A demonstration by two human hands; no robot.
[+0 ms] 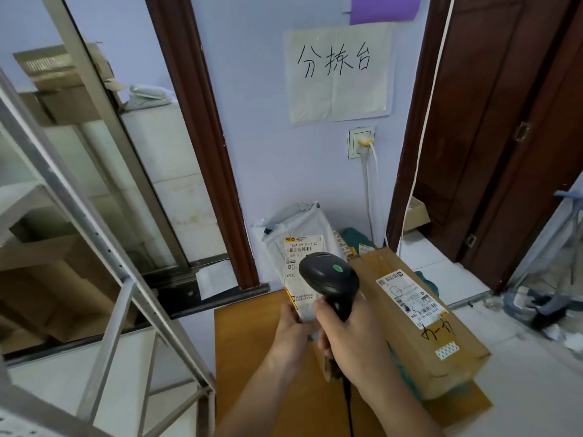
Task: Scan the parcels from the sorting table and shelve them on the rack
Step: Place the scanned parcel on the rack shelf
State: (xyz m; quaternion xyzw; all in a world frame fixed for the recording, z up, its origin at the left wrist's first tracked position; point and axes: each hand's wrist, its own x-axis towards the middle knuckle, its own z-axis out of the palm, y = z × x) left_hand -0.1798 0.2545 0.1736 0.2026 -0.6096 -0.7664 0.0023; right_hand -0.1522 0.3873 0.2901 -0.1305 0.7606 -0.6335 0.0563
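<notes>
**Scanner held over a soft parcel at the sorting worktop**

Pale lilac walls closed the corner, with a dark wooden door frame point(202, 137) on the left and dark wooden doors point(492, 121) on the right. On the far left stood the grey metal rack point(94, 234), its angled posts crossing the view in front of a glass panel. A handwritten paper sign point(339, 74) was stuck to the wall, and below it sat a wall socket point(361, 142) with a white cable hanging from it.

Low in the corner stood the wooden worktop point(246, 348). A brown cardboard box point(419, 323) lay on its right side, sealed with tape and carrying a shipping label point(411, 299) and black marker writing on top. Beside it, towards the wall, a white poly-bag parcel point(298, 234) stood tilted up, with a printed label point(304, 247) facing the camera.

The left hand point(291, 332) gripped the near lower edge of this parcel, fingers curled round it. The right hand point(347, 334) was wrapped round the handle of a black barcode scanner point(329, 279). The scanner's head, with a green dot on top, sat just over the parcel's label. Its dark cord point(348, 402) ran down towards the bottom edge of the view.
</notes>
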